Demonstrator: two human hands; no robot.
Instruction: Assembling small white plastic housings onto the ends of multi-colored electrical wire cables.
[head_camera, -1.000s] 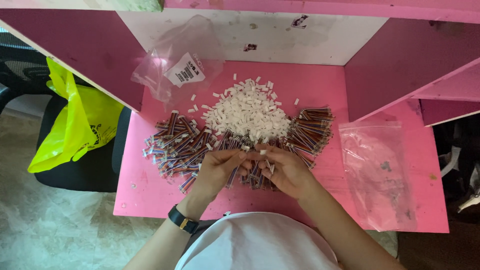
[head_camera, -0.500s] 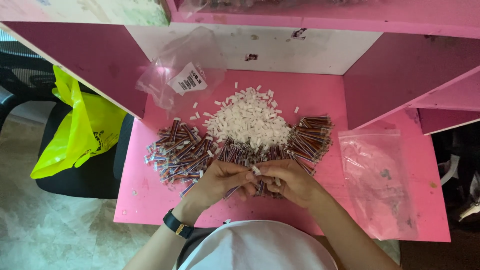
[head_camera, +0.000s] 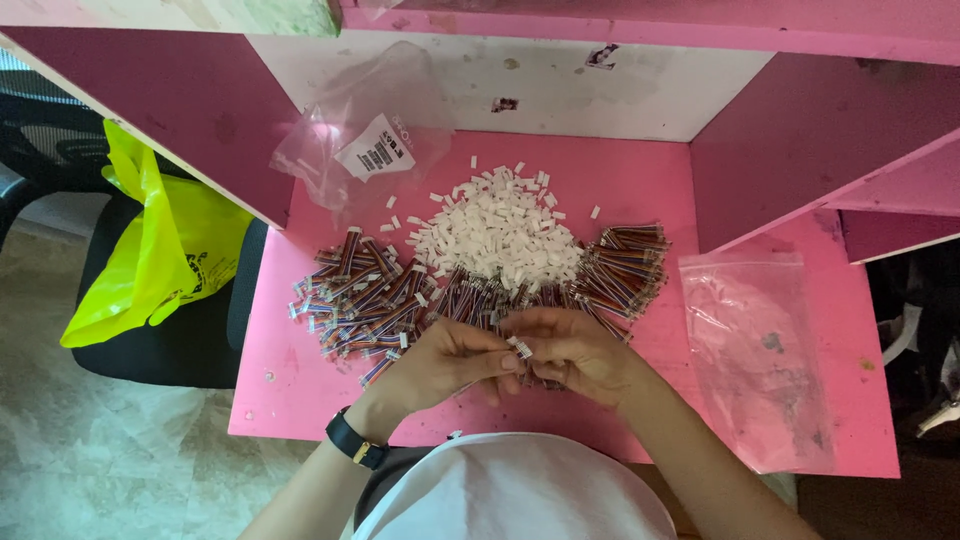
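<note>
Pinching together just below the heap of white plugs (head_camera: 505, 235), the left hand (head_camera: 450, 362) and right hand (head_camera: 575, 352) now meet fingertip to fingertip on one small white plug (head_camera: 521, 349); a moment ago they worked slightly apart among the wire bundles (head_camera: 375, 295).

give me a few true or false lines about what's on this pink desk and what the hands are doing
1. Both hands, left hand and right hand, meet over one small white connector. True.
2. The pile of white connectors lies behind the wire bundles. True.
3. The yellow bag lies on the desk. False: it sits on a black chair left of the desk.
4. The wristwatch is on the right wrist. False: the left.
5. A clear plastic bag lies at the right. True.
</note>
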